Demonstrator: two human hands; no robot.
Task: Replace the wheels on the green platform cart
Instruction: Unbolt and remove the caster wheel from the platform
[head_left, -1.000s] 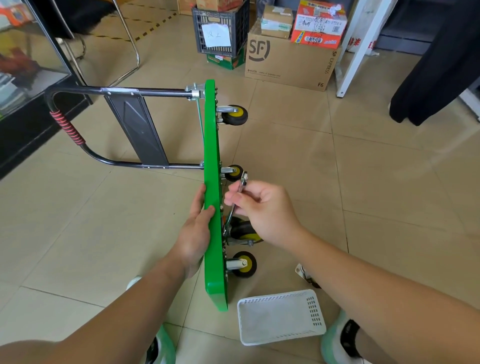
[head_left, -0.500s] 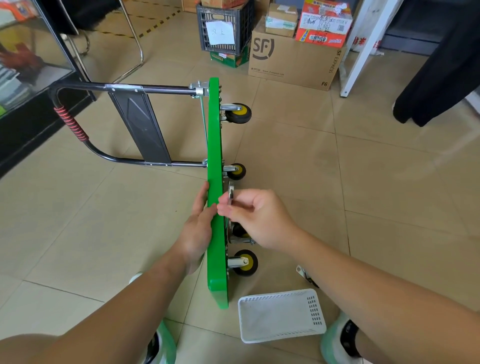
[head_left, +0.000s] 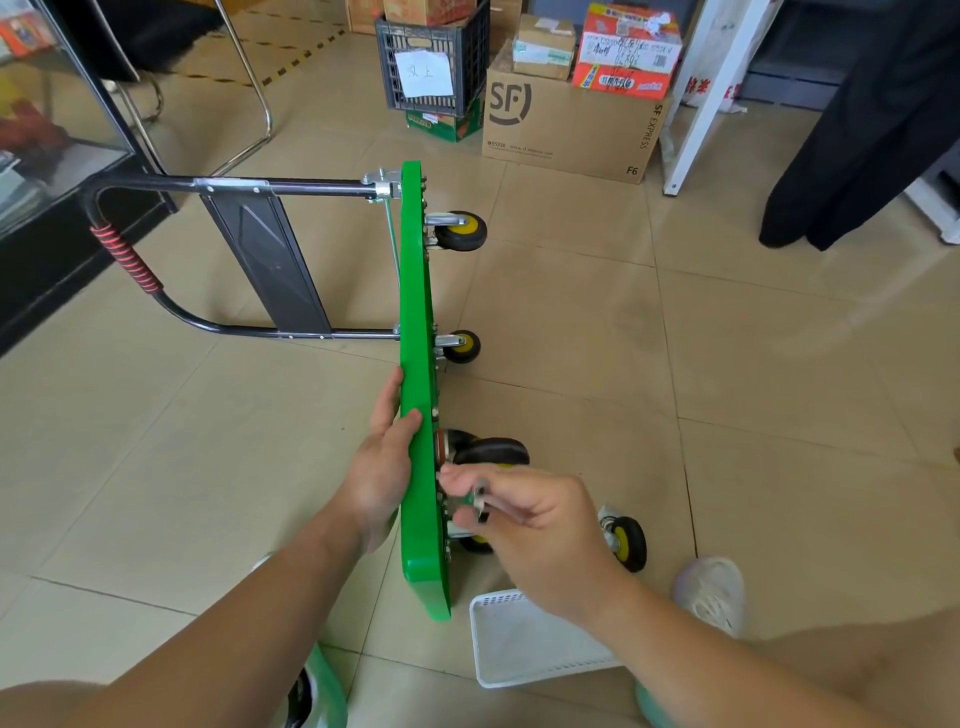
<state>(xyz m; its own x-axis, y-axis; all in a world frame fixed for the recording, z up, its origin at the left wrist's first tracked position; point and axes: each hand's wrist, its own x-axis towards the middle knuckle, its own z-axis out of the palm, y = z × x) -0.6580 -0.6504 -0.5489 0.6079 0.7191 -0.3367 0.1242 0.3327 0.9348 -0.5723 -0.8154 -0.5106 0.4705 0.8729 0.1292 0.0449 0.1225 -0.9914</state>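
Right hand (head_left: 524, 525) hides most of near caster (head_left: 475, 544); forearm (head_left: 691, 639) covers white basket (head_left: 501, 644) partly

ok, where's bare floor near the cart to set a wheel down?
Free: tiles right of the green cart, between its far wheels and the SF box; also left of it, nearer than the handle. Crowded: around the right hand and its tool, where loose wheel, white basket and shoe sit.

Glossy plastic cart deck (head_left: 415, 312), matt rubber wheel (head_left: 470, 244), glazed tiles (head_left: 727, 364)
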